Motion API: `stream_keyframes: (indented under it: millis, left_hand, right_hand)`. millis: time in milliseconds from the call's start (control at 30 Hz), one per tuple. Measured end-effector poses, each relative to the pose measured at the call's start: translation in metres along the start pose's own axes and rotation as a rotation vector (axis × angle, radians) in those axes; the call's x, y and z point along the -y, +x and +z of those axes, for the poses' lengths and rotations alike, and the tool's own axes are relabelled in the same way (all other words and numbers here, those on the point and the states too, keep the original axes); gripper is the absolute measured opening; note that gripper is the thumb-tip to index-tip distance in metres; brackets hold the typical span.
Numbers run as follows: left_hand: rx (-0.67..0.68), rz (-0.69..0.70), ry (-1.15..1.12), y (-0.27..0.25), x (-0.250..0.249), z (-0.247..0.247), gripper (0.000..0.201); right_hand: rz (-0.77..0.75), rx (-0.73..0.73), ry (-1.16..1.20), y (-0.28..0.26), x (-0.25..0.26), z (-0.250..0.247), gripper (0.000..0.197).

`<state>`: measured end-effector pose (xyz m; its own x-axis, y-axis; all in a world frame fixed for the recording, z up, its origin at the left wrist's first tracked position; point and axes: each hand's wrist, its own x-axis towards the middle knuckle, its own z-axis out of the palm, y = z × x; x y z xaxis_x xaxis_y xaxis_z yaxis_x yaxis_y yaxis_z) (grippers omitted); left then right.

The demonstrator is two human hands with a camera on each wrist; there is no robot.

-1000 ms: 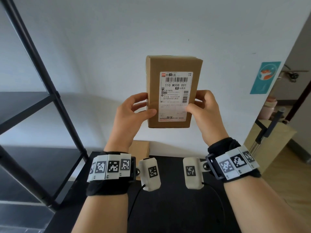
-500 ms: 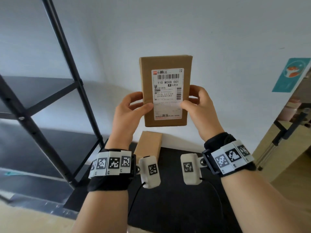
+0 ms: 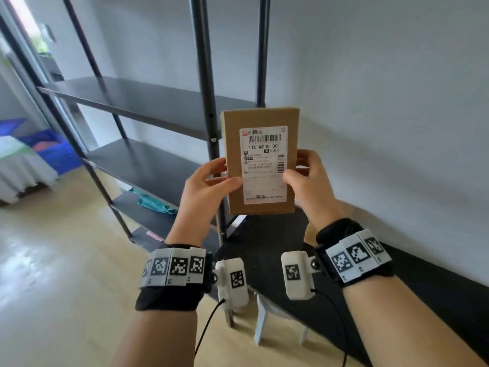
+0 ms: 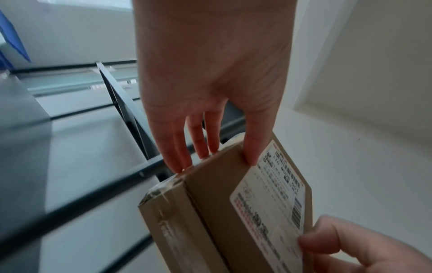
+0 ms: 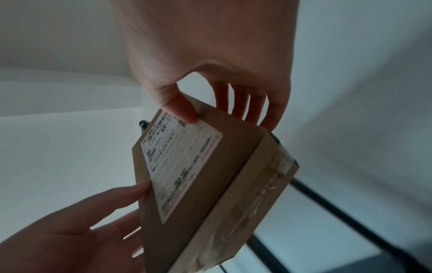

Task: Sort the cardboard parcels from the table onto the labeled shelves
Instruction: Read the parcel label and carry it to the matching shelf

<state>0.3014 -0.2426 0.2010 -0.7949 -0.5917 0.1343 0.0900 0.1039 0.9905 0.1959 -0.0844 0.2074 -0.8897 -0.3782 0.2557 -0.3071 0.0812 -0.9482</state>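
Note:
A flat brown cardboard parcel [image 3: 260,144] with a white shipping label reading "110 M008 001" is held upright in the air, label facing me. My left hand [image 3: 211,181] grips its left edge, thumb on the front, fingers behind. My right hand [image 3: 304,176] grips its right edge the same way. The left wrist view shows the parcel [image 4: 210,212] with its taped side, pinched by my left hand [image 4: 210,153]. The right wrist view shows the parcel [image 5: 222,184] pinched by my right hand [image 5: 224,114]. A black metal shelf rack [image 3: 148,102] stands just behind and left of the parcel.
The rack has three bare dark shelves; a teal scrap [image 3: 153,202] lies on the lowest. The black table [image 3: 267,250] is below the parcel, with another cardboard parcel [image 3: 308,235] partly hidden behind my right wrist. Blue bins [image 3: 50,149] stand far left on the wooden floor.
My view has swung left toward the shelf rack, which now fills the left and centre. Both hands keep the same hold on the parcel, which stays upright before me.

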Motion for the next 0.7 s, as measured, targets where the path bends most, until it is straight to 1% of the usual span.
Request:
stream_keyframes:
  millis: [167, 267, 300, 333, 367, 400, 467, 567, 700]
  left_hand:
    - [-0.135, -0.061, 0.025, -0.023, 0.013, -0.112, 0.043]
    - [-0.214, -0.116, 0.027, -0.036, 0.022, -0.170, 0.040]
    - [-0.226, -0.122, 0.036, -0.039, 0.026, -0.185, 0.039]
    - [-0.235, -0.134, 0.037, -0.042, 0.028, -0.188, 0.037]
    - [-0.271, -0.138, 0.047, -0.046, 0.031, -0.214, 0.036]
    - [-0.276, -0.144, 0.050, -0.047, 0.033, -0.217, 0.035]
    - [-0.315, -0.162, 0.063, -0.050, 0.038, -0.247, 0.035]
    - [-0.378, -0.186, 0.077, -0.041, 0.050, -0.285, 0.040]
    - [-0.474, -0.234, 0.091, -0.015, 0.070, -0.335, 0.046]
  right_hand:
    - [0.057, 0.146, 0.091, -0.030, 0.012, 0.111, 0.030]
    - [0.104, 0.219, 0.126, -0.045, 0.016, 0.171, 0.031]
    - [0.112, 0.232, 0.141, -0.049, 0.017, 0.188, 0.030]
    - [0.116, 0.242, 0.137, -0.050, 0.014, 0.193, 0.030]
    - [0.121, 0.283, 0.137, -0.053, 0.017, 0.222, 0.030]
    - [0.127, 0.293, 0.120, -0.053, 0.015, 0.228, 0.030]
    - [0.135, 0.358, 0.101, -0.053, 0.017, 0.263, 0.031]
    - [0.142, 0.441, 0.067, -0.044, 0.020, 0.310, 0.034]
    - [0.145, 0.542, 0.055, -0.020, 0.021, 0.373, 0.035]
